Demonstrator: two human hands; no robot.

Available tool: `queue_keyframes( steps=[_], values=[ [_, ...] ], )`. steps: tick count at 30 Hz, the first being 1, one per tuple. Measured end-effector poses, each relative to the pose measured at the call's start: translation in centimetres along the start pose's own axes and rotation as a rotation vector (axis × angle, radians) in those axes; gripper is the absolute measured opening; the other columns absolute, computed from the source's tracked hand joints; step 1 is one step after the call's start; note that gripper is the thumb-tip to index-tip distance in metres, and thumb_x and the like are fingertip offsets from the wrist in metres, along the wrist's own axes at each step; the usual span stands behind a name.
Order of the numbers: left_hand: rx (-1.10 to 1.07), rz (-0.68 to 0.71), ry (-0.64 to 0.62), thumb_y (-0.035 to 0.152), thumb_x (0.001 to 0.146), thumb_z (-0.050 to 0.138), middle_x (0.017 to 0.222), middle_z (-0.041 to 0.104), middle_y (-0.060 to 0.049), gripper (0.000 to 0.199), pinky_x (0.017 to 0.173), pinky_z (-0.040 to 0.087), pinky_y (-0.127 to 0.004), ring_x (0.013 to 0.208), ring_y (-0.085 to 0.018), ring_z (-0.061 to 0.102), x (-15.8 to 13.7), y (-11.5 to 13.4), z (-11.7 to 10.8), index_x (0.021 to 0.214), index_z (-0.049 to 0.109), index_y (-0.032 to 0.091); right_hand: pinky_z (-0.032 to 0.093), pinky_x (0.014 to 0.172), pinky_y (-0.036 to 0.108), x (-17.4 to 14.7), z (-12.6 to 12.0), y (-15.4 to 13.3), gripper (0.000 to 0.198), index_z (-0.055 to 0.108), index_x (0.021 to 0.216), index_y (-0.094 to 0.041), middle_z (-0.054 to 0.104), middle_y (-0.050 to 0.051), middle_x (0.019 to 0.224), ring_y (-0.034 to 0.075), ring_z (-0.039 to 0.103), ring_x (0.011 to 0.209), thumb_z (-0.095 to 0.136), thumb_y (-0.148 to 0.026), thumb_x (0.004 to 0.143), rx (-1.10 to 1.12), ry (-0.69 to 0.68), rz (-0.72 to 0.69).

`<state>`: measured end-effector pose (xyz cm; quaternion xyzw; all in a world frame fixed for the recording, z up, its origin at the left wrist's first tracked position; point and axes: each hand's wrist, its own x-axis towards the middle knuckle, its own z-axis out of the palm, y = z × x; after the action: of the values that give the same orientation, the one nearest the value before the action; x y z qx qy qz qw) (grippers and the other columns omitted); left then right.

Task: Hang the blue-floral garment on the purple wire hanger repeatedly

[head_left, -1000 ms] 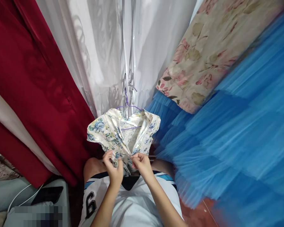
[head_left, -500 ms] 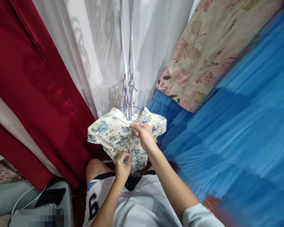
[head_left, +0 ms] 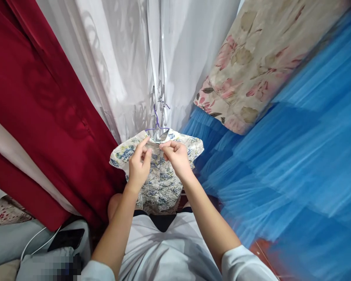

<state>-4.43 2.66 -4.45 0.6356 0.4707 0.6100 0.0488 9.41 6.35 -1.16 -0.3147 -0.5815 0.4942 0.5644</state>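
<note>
1. The left hand [head_left: 139, 166] angled upward, index finger extended at the neckline, thumb parted from it, clasping nothing visible.
2. The right hand [head_left: 177, 158] bent inward, thumb and index pinching the neckline's edge.
3. The floral blouse [head_left: 153, 185] hung from the purple hanger [head_left: 157, 123], beneath both hands.

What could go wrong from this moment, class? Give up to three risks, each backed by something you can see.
1. The right hand pinches the floral garment near the middle of its neckline; a hard tug might strain the fabric.
2. The garment hangs on a purple hanger, so pulling down could make a shoulder slip off.
3. The left hand is close to the right, so the hands might get in each other's way.
</note>
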Motion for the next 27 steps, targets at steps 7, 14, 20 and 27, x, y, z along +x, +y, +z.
queue_keyframes(
  steps=[7, 14, 20, 27],
  values=[
    [0.178, 0.236, 0.008, 0.026, 0.094, 0.055, 0.084, 0.064, -0.003, 0.013, 0.079, 0.045, -0.028, 0.081, -0.015, 0.058, 4.2, 2.7, 0.1, 0.090, 0.064, 0.017, 0.016, 0.041, 0.021, 0.5, 0.4, 2.3, 0.021, 0.054, 0.069, -0.017, 0.038, -0.009, 0.042, 0.005, 0.025, 0.037, 0.063, -0.034, 0.078, -0.020, 0.064, -0.058],
    [-0.164, -0.084, 0.621, 0.031, 0.090, 0.059, 0.085, 0.060, -0.001, 0.016, 0.079, 0.046, -0.024, 0.082, -0.013, 0.058, 5.2, -2.7, -4.8, 0.092, 0.062, 0.016, 0.017, 0.042, 0.022, -2.8, 0.1, 5.6, 0.018, 0.052, 0.066, -0.019, 0.032, -0.010, 0.043, 0.007, 0.024, 0.039, 0.060, -0.030, 0.077, -0.087, -0.037, 0.094],
    [-0.867, -0.804, 0.795, 0.023, 0.090, 0.049, 0.064, 0.047, 0.003, 0.022, 0.075, 0.049, -0.026, 0.064, -0.011, 0.054, 1.9, -10.4, -7.7, 0.070, 0.045, 0.017, 0.022, 0.044, 0.022, -6.5, 0.7, 6.3, 0.015, 0.050, 0.068, -0.019, 0.037, -0.009, 0.046, 0.008, 0.031, 0.042, 0.058, -0.027, 0.079, -0.101, -0.146, 0.155],
    [-0.871, -0.840, 0.658, 0.019, 0.081, 0.054, 0.090, 0.066, -0.007, 0.010, 0.085, 0.048, -0.030, 0.088, -0.017, 0.064, -5.7, -10.3, -0.2, 0.087, 0.061, 0.016, 0.021, 0.046, 0.023, -8.0, -2.9, 10.4, 0.018, 0.044, 0.065, -0.020, 0.036, -0.008, 0.048, 0.008, 0.031, 0.044, 0.055, -0.027, 0.078, -0.214, -0.021, 0.171]
  ],
)
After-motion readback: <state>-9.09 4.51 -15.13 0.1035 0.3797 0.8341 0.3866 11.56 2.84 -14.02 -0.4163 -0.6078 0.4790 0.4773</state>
